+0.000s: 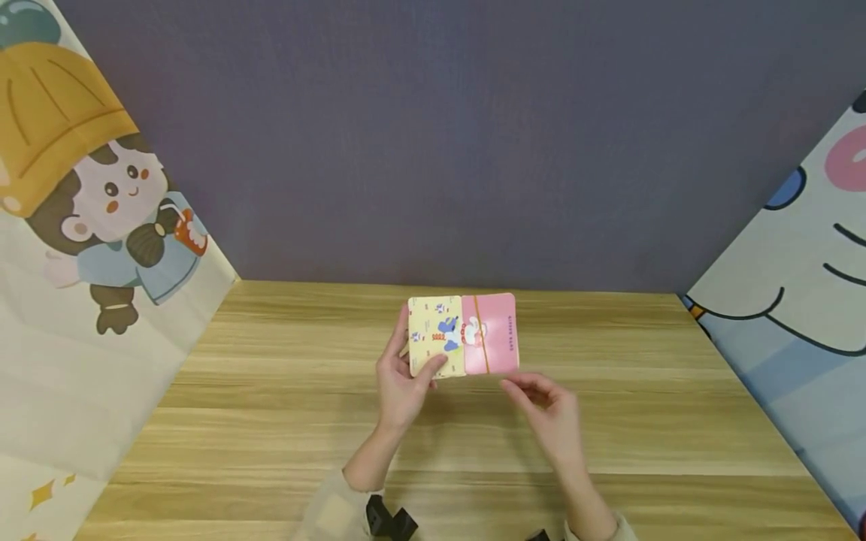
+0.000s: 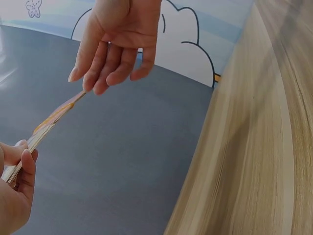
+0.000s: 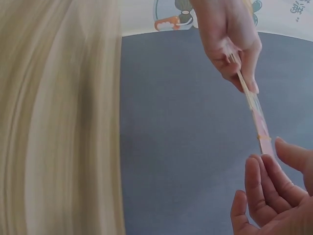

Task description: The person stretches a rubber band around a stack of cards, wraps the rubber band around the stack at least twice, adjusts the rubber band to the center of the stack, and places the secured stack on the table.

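Observation:
In the head view, a small notebook (image 1: 501, 338) with rounded corners is held up over the table, its face half pale yellow, half pink. Cartoon figures mark the middle, and a thin orange elastic band (image 1: 482, 330) crosses the pink half. My left hand (image 1: 399, 391) grips the yellow end, thumb on the front and fingers behind. Both wrist views show the notebook edge-on and thin, tilted between the hands. At the pink end's lower corner is my right hand (image 1: 551, 413), fingertips right at the edge (image 3: 265, 147), thumb apart from the loosely bent fingers.
A wood-grain table (image 1: 271, 421) lies below the hands. Behind it rises a dark grey-blue panel (image 1: 433, 150). Cartoon-printed sheets flank both sides, the left one (image 1: 68, 391) and the right one (image 1: 812, 315). Black wrist mounts (image 1: 391, 518) show near the sleeves.

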`<action>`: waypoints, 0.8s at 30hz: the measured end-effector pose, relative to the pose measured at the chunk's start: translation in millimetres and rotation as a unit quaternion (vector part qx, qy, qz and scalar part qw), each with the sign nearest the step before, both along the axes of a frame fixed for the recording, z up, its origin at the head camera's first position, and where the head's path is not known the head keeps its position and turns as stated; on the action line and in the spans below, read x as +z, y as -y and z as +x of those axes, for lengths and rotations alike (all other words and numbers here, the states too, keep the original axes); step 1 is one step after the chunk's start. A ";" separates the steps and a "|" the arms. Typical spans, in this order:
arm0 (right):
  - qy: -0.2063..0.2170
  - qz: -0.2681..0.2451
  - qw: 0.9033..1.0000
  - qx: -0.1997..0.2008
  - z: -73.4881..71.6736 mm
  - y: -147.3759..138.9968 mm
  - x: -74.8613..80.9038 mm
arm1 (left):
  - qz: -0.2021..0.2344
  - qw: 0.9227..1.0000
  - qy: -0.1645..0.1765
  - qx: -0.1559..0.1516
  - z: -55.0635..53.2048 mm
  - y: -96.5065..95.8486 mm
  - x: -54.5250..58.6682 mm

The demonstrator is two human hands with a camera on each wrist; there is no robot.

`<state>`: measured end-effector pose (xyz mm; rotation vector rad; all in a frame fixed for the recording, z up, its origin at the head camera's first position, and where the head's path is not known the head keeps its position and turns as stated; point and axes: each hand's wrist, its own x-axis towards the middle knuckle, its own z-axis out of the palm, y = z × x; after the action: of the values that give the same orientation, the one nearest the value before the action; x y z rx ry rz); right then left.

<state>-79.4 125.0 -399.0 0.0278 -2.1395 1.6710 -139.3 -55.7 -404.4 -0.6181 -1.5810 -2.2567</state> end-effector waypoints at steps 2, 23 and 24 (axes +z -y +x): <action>0.012 -0.015 1.000 0.002 -1.0 2.9 -1.7 | 0.002 1.000 0.002 0.001 -1.0 -1.2 -0.6; 0.039 -0.261 0.965 -0.009 -60.8 -8.2 -123.1 | 0.008 1.000 0.009 0.008 -7.8 -10.9 -7.3; 0.041 -0.270 0.962 -0.010 -61.3 -7.0 -122.7 | 0.008 1.000 0.008 0.007 -7.8 -11.2 -7.5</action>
<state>-140.6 132.0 -521.7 -0.2257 -1.6577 2.2180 -147.2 -44.5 -411.9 -0.5831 -1.5676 -2.2682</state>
